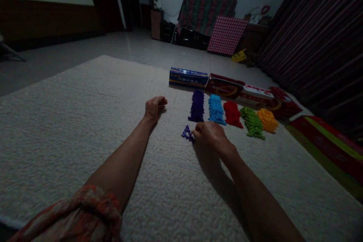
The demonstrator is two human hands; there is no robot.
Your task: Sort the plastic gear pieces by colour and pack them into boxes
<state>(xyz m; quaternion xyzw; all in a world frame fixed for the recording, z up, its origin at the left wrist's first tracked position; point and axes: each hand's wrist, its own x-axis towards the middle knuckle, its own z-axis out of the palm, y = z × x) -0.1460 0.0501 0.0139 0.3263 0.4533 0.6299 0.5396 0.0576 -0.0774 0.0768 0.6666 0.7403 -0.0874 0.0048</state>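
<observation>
My right hand (208, 134) reaches over the mat, thumb and fingertips pinched at the right side of a purple triangular plastic building piece (187, 133). The piece has knobbed edges and an open middle. Just behind it lies a long stack of dark purple pieces (197, 106). My left hand (154, 106) rests on the mat to the left, fingers curled loosely inward with nothing visible in them. Right of the purple stack are rows of light blue pieces (216, 109), red pieces (233, 113), green pieces (252, 122) and orange pieces (267, 120).
A blue box (188, 78) and a long red box (227, 87) stand behind the rows. Another red and yellow-green box (329, 147) borders the right side. Everything sits on a cream quilted mat (70, 121). Farther off is a checkered cloth panel (227, 34).
</observation>
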